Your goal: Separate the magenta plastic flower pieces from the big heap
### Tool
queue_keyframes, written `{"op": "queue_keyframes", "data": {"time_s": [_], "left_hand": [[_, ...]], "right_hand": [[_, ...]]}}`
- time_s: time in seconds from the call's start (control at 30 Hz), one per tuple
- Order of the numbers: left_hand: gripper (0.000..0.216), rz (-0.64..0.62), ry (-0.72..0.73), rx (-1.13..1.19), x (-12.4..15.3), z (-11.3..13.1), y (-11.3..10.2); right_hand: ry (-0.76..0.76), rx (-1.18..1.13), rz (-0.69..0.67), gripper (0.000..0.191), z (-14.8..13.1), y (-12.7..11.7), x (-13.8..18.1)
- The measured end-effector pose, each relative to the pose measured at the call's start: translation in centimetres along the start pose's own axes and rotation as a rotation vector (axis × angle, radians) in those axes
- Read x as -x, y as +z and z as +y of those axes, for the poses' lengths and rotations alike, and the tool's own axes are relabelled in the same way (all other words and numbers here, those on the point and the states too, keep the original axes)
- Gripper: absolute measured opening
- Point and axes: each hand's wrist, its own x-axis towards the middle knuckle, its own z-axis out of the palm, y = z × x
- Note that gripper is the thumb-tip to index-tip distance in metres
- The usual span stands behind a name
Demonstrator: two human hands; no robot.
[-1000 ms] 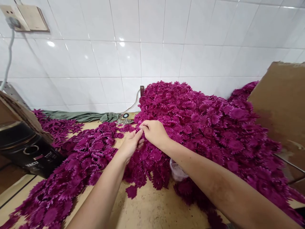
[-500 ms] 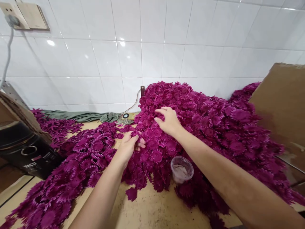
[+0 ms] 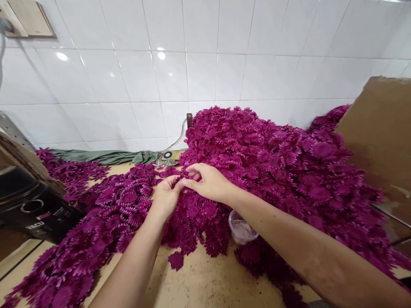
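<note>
Just left of the big heap's near edge, my left hand (image 3: 165,196) pinches a magenta artificial flower head (image 3: 183,174) between thumb and fingers. My right hand (image 3: 207,182) meets it there, with thumb and fingers closed on the same flower, which they partly cover. Similar fringed flower heads form a tall heap (image 3: 276,167) behind and to the right of my hands. A looser spread of flower heads (image 3: 125,199) lies to the left. Below my right forearm sits a clear plastic tub (image 3: 240,233) with pale, whitish contents, partly hidden by the arm.
A black canister (image 3: 38,209) stands at the left beside torn cardboard. Star-shaped magenta pieces (image 3: 69,171) lie behind it. Green cloth (image 3: 105,157) runs along the tiled wall (image 3: 199,51). A cardboard sheet (image 3: 379,141) borders the heap at right. The tabletop (image 3: 205,282) is tan.
My right hand has come down and left from over the heap to my left hand, and its fingers have closed at the flower. The view has shifted slightly.
</note>
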Motion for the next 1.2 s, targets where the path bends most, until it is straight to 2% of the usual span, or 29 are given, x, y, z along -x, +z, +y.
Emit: {"op": "queue_keyframes", "data": {"time_s": [0.2, 0.33, 0.47, 0.57, 0.8, 0.87, 0.97, 1.03, 1.1, 1.2], "left_hand": [[0.041, -0.002, -0.053, 0.044, -0.6, -0.5, 0.8], [0.049, 0.006, -0.156, 0.052, -0.8, -0.7, 1.0], [0.048, -0.041, -0.233, 0.148, 0.2, -0.3, 1.4], [0.041, -0.07, -0.214, 0.206, 1.1, 0.3, 2.0], [0.037, 0.044, -0.074, 0.246, 0.8, 0.6, 2.6], [0.036, 0.046, -0.053, 0.219, 0.9, 0.7, 2.3], [0.029, 0.022, -0.037, 0.176, 1.7, 1.0, 1.4], [0.03, 0.044, -0.061, 0.186, 2.0, 1.0, 0.8], [0.035, 0.092, -0.099, 0.227, 1.8, 0.8, 0.4], [0.039, 0.071, -0.148, 0.261, 0.9, 0.0, 0.7]], "right_hand": [[0.035, -0.075, -0.044, 0.035, 0.0, 0.9, -0.2], [0.025, -0.235, -0.059, 0.018, 0.3, 1.3, -0.7], [0.094, -0.166, 0.032, 0.003, 0.4, 0.9, -1.3], [0.125, -0.112, 0.13, 0.006, 0.3, 0.5, -1.4], [0.136, -0.09, 0.264, 0.008, -0.4, 0.6, -2.4], [0.178, -0.087, 0.321, 0.008, 0.1, -0.3, -3.4], [0.312, -0.07, 0.45, 0.018, 1.7, -2.9, -4.8], [0.326, -0.039, 0.48, 0.02, 2.6, -4.5, -5.0], [0.277, 0.033, 0.441, 0.027, 2.8, -5.3, -4.5], [0.132, 0.128, 0.241, 0.032, 1.6, -4.5, -2.7]]}}
